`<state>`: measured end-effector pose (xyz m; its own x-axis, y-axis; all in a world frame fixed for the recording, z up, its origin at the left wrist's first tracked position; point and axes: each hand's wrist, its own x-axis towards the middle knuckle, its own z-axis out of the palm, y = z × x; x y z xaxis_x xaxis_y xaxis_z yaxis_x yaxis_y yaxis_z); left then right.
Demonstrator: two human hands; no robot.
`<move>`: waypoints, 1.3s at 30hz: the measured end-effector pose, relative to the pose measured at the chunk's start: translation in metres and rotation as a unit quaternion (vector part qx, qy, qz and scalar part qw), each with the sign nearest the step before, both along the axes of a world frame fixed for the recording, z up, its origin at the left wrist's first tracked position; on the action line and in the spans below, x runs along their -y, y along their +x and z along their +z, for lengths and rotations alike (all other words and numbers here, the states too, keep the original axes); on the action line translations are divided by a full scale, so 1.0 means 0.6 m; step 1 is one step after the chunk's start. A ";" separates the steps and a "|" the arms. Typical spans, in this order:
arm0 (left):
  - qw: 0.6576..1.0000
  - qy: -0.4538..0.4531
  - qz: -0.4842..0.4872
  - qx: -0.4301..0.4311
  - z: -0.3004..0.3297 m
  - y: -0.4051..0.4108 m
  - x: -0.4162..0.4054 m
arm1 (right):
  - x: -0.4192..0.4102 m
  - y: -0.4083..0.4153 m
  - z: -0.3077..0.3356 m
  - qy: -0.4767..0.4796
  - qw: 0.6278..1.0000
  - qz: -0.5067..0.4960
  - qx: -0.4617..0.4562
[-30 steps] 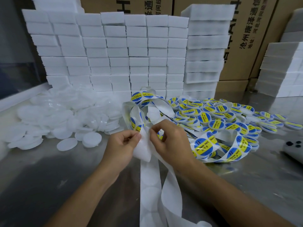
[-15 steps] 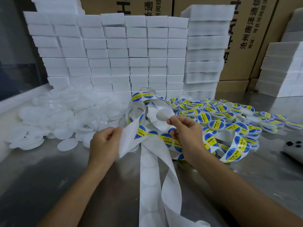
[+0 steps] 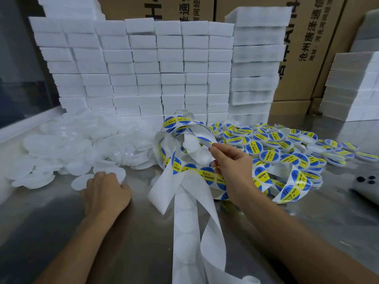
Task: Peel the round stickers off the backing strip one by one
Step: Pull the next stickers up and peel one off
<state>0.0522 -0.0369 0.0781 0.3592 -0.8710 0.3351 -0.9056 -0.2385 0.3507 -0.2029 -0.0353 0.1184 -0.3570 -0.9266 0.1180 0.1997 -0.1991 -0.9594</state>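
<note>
A long white backing strip (image 3: 192, 212) loops over the steel table; its near part is bare, its far coils carry round blue-and-yellow stickers (image 3: 207, 173). My right hand (image 3: 231, 162) is raised over the coils and pinches one peeled round sticker (image 3: 205, 141) at its edge between thumb and fingertip. My left hand (image 3: 105, 191) is down on the table at the left, fingers curled over a white round lid (image 3: 82, 181) at the edge of the lid pile. The strip lies free between the hands.
A heap of white plastic lids (image 3: 78, 146) covers the left of the table. Labelled lids (image 3: 287, 146) pile up at the right. Stacked white foam blocks (image 3: 143, 68) and cardboard boxes (image 3: 307, 48) wall the back. A grey phone (image 3: 367, 185) lies at the right edge.
My left hand let go of the strip and dropped left to the lid pile. My right hand pulled a sticker off the strip and lifted it up and away.
</note>
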 end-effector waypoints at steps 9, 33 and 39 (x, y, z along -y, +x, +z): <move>0.998 -0.043 0.021 -0.034 -0.009 0.015 0.012 | -0.004 0.004 0.002 -0.012 1.000 0.001 -0.012; 0.835 -0.460 -0.298 0.048 0.036 -0.101 -0.035 | -0.021 0.021 0.015 -0.096 0.991 0.086 -0.022; 0.836 -0.442 -0.323 0.032 0.039 -0.106 -0.042 | -0.033 0.037 0.011 -0.118 0.982 0.144 -0.041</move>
<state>-0.0113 -0.0115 0.1018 -0.1337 -0.2782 0.9512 -0.7694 0.6341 0.0773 -0.1806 -0.0158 0.1250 -0.0643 -0.9312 0.3587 0.2036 -0.3641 -0.9088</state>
